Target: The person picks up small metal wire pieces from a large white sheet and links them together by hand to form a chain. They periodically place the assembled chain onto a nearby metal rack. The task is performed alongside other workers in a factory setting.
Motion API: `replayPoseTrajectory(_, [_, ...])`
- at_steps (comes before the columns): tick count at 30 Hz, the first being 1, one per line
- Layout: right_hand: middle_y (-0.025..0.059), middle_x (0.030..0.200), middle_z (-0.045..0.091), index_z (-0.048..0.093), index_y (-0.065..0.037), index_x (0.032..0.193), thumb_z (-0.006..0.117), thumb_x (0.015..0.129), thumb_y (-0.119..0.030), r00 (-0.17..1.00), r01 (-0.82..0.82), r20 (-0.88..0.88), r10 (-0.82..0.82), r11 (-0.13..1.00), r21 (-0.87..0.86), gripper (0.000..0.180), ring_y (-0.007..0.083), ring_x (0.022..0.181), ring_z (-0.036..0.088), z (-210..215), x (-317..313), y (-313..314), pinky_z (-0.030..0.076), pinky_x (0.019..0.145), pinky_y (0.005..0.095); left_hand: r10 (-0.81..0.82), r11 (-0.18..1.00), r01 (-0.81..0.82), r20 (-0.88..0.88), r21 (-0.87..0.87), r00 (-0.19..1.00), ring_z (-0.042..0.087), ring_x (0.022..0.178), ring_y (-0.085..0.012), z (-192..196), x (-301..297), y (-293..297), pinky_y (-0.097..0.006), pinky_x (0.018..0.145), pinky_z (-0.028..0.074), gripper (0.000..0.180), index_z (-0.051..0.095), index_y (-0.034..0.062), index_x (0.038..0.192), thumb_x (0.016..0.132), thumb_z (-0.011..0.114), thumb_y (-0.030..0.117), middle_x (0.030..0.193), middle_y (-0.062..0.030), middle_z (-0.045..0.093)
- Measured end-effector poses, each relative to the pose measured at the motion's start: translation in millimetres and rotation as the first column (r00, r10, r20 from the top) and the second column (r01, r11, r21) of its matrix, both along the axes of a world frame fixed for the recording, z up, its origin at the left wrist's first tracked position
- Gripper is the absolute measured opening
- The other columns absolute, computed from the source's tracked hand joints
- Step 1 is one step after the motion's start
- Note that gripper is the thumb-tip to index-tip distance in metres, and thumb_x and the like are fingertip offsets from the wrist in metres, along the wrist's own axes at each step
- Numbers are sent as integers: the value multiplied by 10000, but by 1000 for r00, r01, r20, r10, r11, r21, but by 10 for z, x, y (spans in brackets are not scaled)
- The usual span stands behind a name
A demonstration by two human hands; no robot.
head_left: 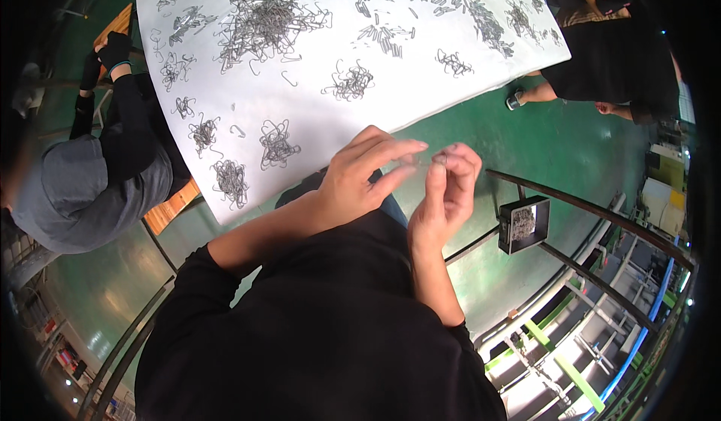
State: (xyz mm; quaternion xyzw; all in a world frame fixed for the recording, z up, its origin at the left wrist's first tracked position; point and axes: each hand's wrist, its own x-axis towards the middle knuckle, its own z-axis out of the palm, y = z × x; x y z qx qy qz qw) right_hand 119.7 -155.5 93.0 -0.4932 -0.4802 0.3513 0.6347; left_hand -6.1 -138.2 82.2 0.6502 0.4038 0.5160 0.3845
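My left hand (359,175) is held in front of my chest, past the near edge of the white-covered table (420,94). Its fingers reach toward my other hand, slightly blurred, with thumb and forefinger apart and nothing visible between them. Close beside it, my right hand (448,188) is raised with thumb and fingers pinched together. A tiny greyish bit shows at that pinch, too small to name. Bent wire hooks lie on the table in a big tangled heap (266,23) and smaller piles, such as one near the front edge (278,144).
Short dark metal pieces (387,39) are scattered across the table's far side. A person in a grey cap (71,173) sits at the left; another person in dark clothes (612,64) is at the right. A black bin with small metal pieces (523,224) rests by a metal rail (586,207).
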Motion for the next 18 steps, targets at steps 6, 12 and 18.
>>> replayPoseTrajectory(6, [100, 1054, 450, 568, -34, 909, 632, 861, -52, 997, -7, 74, 3, 999, 46, 82, 172, 911, 471, -2, 194, 69, 425, 786, 284, 254, 965, -261, -243, 4, 936, 571, 874, -276, -796, -218, 951, -362, 775, 463, 141, 689, 65, 934, 795, 682, 79, 897, -81, 664])
replayPoseTrajectory(12, [99, 1056, 453, 571, -31, 904, 637, 845, -27, 995, -20, 96, 19, 1000, 3, 89, 178, 914, 477, -22, 349, 143, 431, 787, 287, 316, 944, -315, -533, 96, 785, 574, 880, -259, -1560, -419, 1823, -371, 780, 479, 108, 683, 79, 884, 791, 702, 130, 848, -66, 650])
replayPoseTrajectory(18, [100, 1022, 472, 574, -24, 865, 655, 819, -19, 993, -25, 118, 30, 999, -41, 93, 185, 911, 480, -42, 403, 145, 421, 802, 298, 267, 962, -106, -791, 251, 551, 583, 894, -264, -1624, -411, 1972, -356, 792, 486, 120, 636, 65, 916, 823, 668, 133, 882, -60, 657])
